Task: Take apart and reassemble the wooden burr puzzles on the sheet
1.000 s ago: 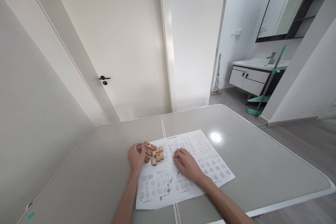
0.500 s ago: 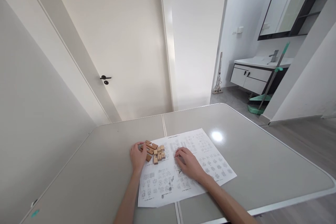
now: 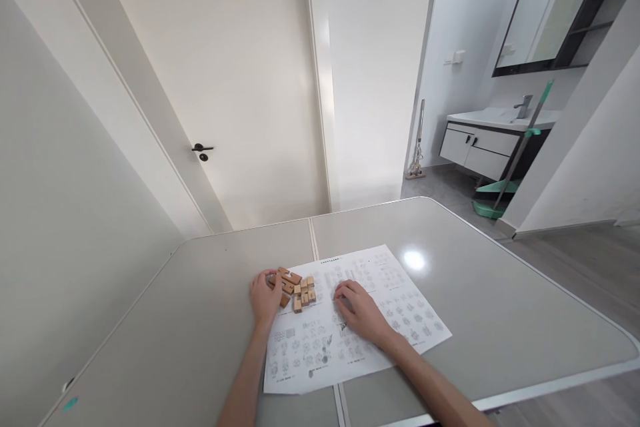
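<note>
My left hand (image 3: pixel 265 297) rests at the left edge of the paper, fingers curled over the outer end of the brown notched wooden puzzle pieces (image 3: pixel 289 285). Its fingertips partly hide the leftmost piece. Right beside these flat pieces stands a tight cluster of lighter wooden puzzle pieces (image 3: pixel 305 293), blocky in shape. Both groups are at the upper left of a large white printed sheet (image 3: pixel 350 347) covered with small line drawings. My right hand (image 3: pixel 361 310) lies on the middle of the sheet, its fingers loosely bent and thumb a little apart, with nothing visible in it.
The grey folding table (image 3: pixel 480 293) has a seam down its middle and a bright light reflection on the right. Beyond it are a white door (image 3: pixel 250 80) with a black handle, a mop (image 3: pixel 419 140), a washbasin cabinet (image 3: pixel 477 143) and a green dustpan (image 3: pixel 490 208).
The view has shifted very slightly. Both hands and the wooden pieces keep the same places on the sheet.
</note>
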`<move>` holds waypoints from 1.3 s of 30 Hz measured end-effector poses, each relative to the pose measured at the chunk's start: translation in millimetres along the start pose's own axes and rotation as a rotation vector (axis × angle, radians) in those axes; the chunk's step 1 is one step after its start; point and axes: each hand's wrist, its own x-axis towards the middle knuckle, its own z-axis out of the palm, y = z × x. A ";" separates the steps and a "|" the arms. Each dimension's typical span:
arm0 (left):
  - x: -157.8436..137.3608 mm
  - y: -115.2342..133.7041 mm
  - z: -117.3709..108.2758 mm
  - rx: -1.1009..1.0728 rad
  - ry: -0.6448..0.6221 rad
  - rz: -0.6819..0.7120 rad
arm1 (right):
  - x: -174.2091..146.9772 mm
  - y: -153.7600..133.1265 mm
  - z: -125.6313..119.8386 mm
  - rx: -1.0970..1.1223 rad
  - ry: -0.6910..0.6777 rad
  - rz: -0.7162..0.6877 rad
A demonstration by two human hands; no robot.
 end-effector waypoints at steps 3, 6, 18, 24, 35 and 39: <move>-0.8 2.5 -0.8 0.007 -0.004 0.024 | 0.3 -0.8 -0.1 0.001 -0.001 -0.001; -1.5 4.9 -2.1 0.013 -0.005 0.043 | 0.9 -1.8 -0.5 0.001 -0.002 0.001; -1.0 3.6 -0.6 0.022 0.003 0.041 | 0.8 -2.1 -1.1 0.002 -0.001 0.005; -0.2 0.5 0.9 0.024 0.000 0.020 | 0.6 -2.8 -1.7 0.005 -0.002 0.005; -1.3 -0.2 2.4 0.036 -0.019 0.010 | 1.3 -2.4 -0.4 0.013 -0.009 0.009; -1.9 1.3 2.5 0.041 -0.023 0.017 | 0.8 -3.7 -1.1 0.016 -0.015 0.014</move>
